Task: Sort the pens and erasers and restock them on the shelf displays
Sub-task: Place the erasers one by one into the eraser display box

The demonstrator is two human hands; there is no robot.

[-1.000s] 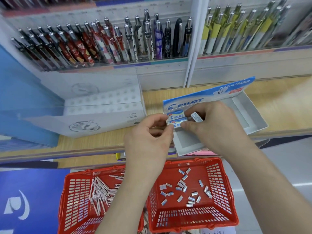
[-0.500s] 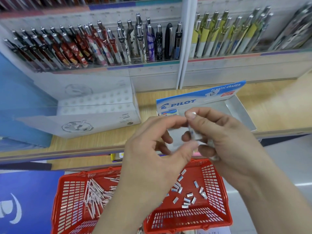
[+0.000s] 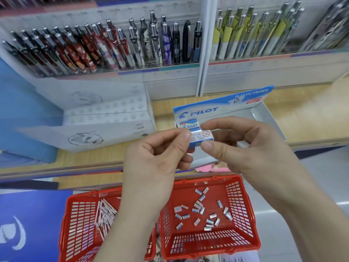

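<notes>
Both my hands hold one small blue-and-white eraser (image 3: 202,136) in front of the Pilot eraser display box (image 3: 264,118) on the wooden shelf. My left hand (image 3: 156,163) pinches its left end between thumb and fingers. My right hand (image 3: 251,148) pinches its right side, thumb on the lower edge. Inside the box's left corner stands another Pilot eraser (image 3: 189,124). Below, the right red basket (image 3: 239,214) holds several loose erasers (image 3: 200,208); the left red basket (image 3: 79,229) holds several white pens (image 3: 105,214).
A white pen display stand (image 3: 105,118) with empty holes sits left of the eraser box. Racks of pens (image 3: 117,44) line the back wall, yellow-barrelled ones (image 3: 251,35) on the right. A blue panel (image 3: 22,110) stands at the far left.
An eraser was set into the box's left corner a second ago. My hands then drew back toward me and now hold another eraser up between them.
</notes>
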